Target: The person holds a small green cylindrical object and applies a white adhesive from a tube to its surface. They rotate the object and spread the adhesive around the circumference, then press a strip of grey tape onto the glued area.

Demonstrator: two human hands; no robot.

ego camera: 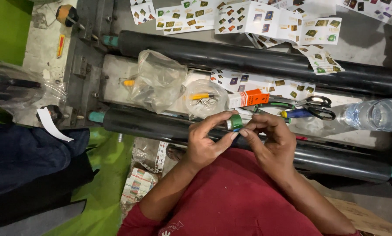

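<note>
Small green-capped cylinder [235, 122]: pinched betw. both hands, centre frame, just above the front black roller [161, 126]; silver body end partly hidden by fingers.

Left hand [207, 142]: clenched on the cylinder, thumb and forefinger wrapped round its left side; forearm bare, red sleeve at elbow.

Right hand [272, 140]: fingers curled in, tips touching the cylinder's green cap from the right; cannot tell how firm the hold is.

Rear black roller [257, 59]: parallel to the front one, teal end caps on both.

Metal machine bed [113, 74] betw. rollers, serving as counter, carrying:
- crumpled clear plastic bag [158, 81], w/ a small orange-yellow item just left of it;
- round clear tub [204, 98] holding a yellow-handled tool and small metal bits;
- orange-and-white carton [248, 98], lying flat, just right of the tub;
- scissors [314, 107], black handles, near a blue-handled tool [298, 113];
- clear water bottle [373, 114], on its side, far right.

Printed sheets of small labels [248, 19]: spread beyond the rear roller, some draped over it.

White paper strip [51, 124]: at left, near a dark-clothed person's leg [25, 153]. Green floor [104, 175] below.
</note>
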